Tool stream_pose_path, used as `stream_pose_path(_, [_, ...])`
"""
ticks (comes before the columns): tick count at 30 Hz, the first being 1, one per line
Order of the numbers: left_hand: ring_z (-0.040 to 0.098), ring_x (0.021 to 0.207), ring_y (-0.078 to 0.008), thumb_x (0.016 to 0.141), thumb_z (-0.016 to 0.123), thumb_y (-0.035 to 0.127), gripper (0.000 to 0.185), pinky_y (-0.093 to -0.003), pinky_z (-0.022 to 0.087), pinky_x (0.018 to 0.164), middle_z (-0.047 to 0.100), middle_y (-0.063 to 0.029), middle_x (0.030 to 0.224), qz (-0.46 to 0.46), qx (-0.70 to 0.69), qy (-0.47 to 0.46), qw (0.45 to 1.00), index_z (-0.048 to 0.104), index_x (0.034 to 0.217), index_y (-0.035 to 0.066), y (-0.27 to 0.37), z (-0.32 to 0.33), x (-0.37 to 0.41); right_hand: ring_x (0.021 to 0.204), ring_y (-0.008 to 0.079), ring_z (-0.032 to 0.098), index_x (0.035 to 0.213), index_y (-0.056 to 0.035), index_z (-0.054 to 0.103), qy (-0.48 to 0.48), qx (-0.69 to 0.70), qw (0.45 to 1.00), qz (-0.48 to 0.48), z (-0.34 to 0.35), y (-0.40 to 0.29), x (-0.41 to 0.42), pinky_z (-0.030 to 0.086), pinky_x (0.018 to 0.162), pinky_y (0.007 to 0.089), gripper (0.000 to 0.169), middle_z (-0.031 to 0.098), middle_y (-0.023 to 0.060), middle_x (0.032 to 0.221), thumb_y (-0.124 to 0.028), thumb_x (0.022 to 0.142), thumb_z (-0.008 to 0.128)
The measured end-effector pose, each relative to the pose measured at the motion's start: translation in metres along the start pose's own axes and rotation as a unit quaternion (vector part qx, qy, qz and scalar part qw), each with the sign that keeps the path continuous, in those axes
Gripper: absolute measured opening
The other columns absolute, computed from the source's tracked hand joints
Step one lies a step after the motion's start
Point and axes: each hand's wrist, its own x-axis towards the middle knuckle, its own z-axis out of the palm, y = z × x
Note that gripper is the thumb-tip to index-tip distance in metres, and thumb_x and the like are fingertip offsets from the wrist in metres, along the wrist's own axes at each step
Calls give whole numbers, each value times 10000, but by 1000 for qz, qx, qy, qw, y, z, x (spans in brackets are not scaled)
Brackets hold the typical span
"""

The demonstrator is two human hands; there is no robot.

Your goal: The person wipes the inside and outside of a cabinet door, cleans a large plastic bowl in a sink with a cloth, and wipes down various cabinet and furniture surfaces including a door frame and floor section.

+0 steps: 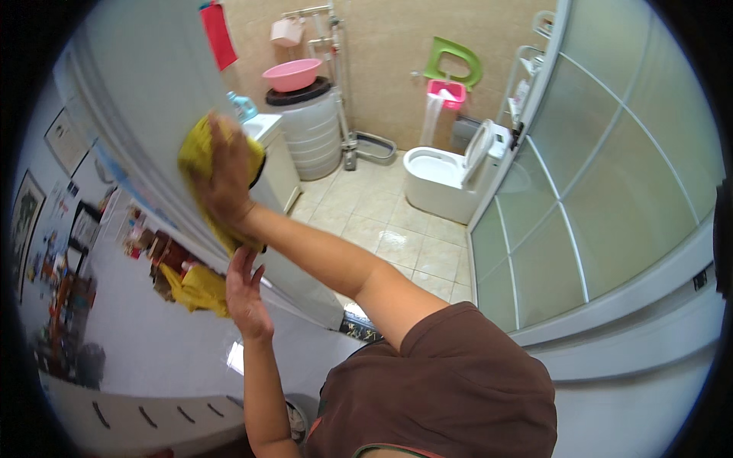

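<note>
My right hand (224,183) lies spread over a yellow cloth (197,146), pressing it against the pale panel (154,63) at the left side of the doorway. The cloth has a dark edge and hangs down below my palm. Just under its lower end is my left hand (247,297), palm turned up and fingers apart. Its fingertips are at the cloth's bottom edge; whether they touch it is unclear. My right arm reaches across in front of me.
Inside the bathroom are a white toilet (441,177), a washbasin cabinet (280,163) and a large lidded barrel (312,137) bearing a pink basin (292,74). A frosted glass door (618,172) stands at right. Another yellow cloth (197,289) lies over things at left.
</note>
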Motion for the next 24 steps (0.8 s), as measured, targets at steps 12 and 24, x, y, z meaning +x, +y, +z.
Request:
stream_pose_path(12, [495, 1204, -226, 980, 435, 407, 465, -374, 375, 983, 537, -89, 1309, -192, -43, 89, 976, 491, 1275, 52, -68, -29, -21, 1381, 421, 209, 1439, -223, 324, -217, -44, 952, -213, -41, 79, -115, 95, 1106, 618, 833, 222, 193, 1512, -381, 720, 714])
stream_pose_path(24, [474, 1231, -222, 978, 353, 516, 610, -375, 379, 1002, 470, -86, 1381, -91, -82, 91, 988, 329, 1436, 114, -19, -39, -14, 1319, 420, 294, 1445, -106, 335, -82, 25, 983, -163, 16, -25, -7, 188, 1091, 508, 728, 303, 232, 1456, -195, 812, 681])
